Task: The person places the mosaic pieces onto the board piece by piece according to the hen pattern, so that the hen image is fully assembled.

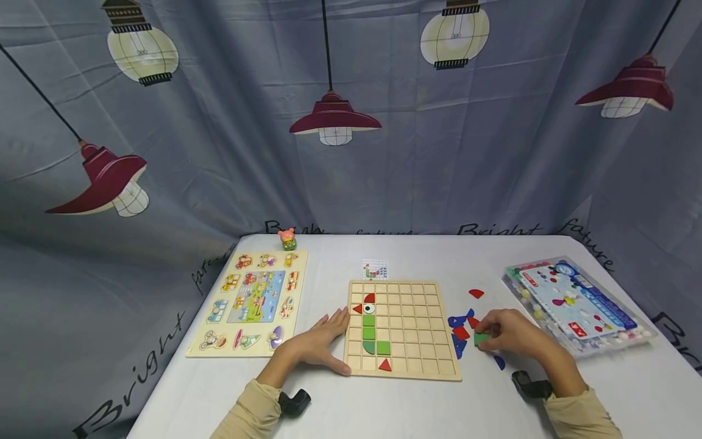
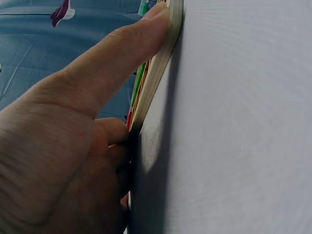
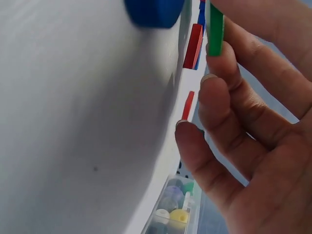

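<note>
A wooden grid board lies in the middle of the table. My left hand rests at its left edge, fingers spread and thumb against the lower left side. On the board, a red quarter-circle, a small red triangle and an eye tile sit above green squares, a green quarter-circle and another green square. Another red triangle lies near the bottom. To the right, my right hand pinches a green square tile beside loose blue pieces and a red square.
A small pattern card lies behind the board. At left is a picture puzzle board, with a pink-headed figurine behind it. A clear plastic case stands at right. A red quarter-circle and a blue piece lie apart.
</note>
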### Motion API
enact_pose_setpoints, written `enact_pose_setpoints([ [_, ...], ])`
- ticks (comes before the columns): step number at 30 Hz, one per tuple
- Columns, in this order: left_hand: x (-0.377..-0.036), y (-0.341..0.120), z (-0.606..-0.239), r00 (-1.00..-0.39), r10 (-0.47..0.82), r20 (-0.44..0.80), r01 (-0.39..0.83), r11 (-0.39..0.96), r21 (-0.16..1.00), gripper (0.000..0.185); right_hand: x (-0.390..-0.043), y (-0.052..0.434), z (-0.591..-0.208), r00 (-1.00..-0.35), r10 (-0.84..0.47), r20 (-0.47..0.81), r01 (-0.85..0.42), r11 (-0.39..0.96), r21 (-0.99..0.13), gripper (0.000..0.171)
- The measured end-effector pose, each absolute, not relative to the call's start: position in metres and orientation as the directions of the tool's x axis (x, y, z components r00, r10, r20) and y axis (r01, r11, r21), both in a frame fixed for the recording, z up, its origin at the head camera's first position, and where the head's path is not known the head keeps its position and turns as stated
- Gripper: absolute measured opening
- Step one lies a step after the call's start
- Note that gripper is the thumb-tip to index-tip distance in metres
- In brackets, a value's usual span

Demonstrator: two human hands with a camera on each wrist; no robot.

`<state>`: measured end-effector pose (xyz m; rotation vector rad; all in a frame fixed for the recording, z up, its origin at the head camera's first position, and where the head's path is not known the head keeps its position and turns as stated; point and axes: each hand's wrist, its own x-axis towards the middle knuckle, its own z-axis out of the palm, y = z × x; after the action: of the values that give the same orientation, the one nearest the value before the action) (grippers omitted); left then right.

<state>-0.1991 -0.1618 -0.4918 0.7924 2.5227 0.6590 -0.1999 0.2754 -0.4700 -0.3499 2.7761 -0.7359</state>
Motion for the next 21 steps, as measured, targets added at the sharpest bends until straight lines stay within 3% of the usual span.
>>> enact_pose_setpoints([
  [21,-0.199,-0.162,-0.492,-0.747,0.622,-0.233,0.432,0.722,0.541,0.120,-0.211,0.229,-0.468,-0.860,-0.510,-0.004,-0.409,0.695,-0.592,0.020],
])
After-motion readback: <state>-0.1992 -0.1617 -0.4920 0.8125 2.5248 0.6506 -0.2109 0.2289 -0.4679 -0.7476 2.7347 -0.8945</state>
